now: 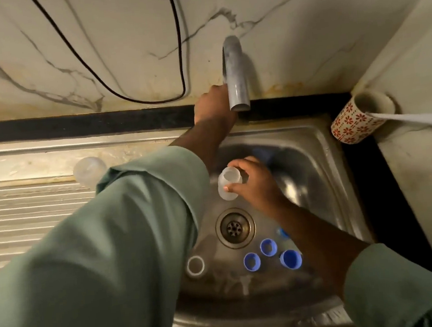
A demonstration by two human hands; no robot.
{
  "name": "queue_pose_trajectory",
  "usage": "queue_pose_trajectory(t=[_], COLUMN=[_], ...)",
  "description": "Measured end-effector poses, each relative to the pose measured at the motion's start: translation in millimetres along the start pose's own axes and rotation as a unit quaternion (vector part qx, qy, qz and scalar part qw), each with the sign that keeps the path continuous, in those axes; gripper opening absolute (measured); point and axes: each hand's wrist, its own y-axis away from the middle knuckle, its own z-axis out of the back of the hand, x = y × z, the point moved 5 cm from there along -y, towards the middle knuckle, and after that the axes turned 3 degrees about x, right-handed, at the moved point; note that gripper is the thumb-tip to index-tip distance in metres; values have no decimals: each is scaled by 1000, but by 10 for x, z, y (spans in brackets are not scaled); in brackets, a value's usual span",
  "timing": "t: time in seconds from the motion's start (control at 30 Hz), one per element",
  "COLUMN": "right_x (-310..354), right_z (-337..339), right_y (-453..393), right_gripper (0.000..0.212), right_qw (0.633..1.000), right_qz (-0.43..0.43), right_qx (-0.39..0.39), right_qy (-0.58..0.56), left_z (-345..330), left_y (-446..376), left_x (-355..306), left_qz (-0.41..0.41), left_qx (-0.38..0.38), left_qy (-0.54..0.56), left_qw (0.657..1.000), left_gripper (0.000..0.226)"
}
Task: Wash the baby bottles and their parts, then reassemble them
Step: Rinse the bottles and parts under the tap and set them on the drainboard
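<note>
Here the right hand (253,183) grips the small clear bottle (228,184) around its body above the sink (322,158), a light, stiff, probably slippery-when-wet piece best held there, while the left hand (213,105) reaches behind the tap (235,74), its fingers hidden.

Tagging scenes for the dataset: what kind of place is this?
Likely a home kitchen sink area: stainless sink with ribbed drainboard, tap against a marble-pattern wall, patterned mug on the counter.

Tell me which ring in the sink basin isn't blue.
The white ring, lying flat left of the drain. The other rings near it are all blue.
</note>
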Motion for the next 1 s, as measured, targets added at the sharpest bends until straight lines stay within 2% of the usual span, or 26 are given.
queue_pose_trajectory(t=[0.07, 0.23, 0.27, 0.37, 0.43, 0.47, 0.57, 0.6, 0.8, 0.87, 1.0], right_x=[-69, -343, -360, -405, -431, -454, -484, -491, -504, -517, -527], right_z=[-41, -233, -243, -270, -366, -401, -384, -403, -420, -378, -398], right_y=[-28, -69, -53, -8, -58, -74, -122, -135, -102, -63, -28], right_gripper=[47, 51, 50, 44, 37, 34, 29, 27, 31, 36, 31], right_qw=[1000, 997, 997, 998, 996, 995, 996, 995, 995, 994, 991], right_qz=[6, -62, -65, -61, -82, -94, -91, -96, -94, -95, -119], right_qx=[4, 34, 27, -21, 12, 25, -18, -4, 15, -19, 4], right_qy=[1, -13, -17, -21, -12, -10, -5, -5, -29, -52, -63], left_z=[-13, -145, -154, -213, -230, -244, -231, -218, -227, -216, -201], left_y=[-60, -153, -152, -121, -134, -135, -195, -208, -204, -204, -207], left_x=[107, 612, 637, 641, 648, 664, 674, 687, 685, 642, 630], left_qz=[41, 155, 156, 131, 121, 122, 120, 118, 114, 114, 113], left_qx=[1, 58, 62, 53, 32, 29, 37, 35, 37, 43, 35], left_qy=[10, 125, 133, 119, 101, 101, 82, 73, 62, 61, 45], left_qw=[999, 978, 977, 983, 987, 987, 989, 990, 991, 991, 992], left_gripper=[25, 9, 4, 15, 4, 5, 15, 17, 18, 14, 26])
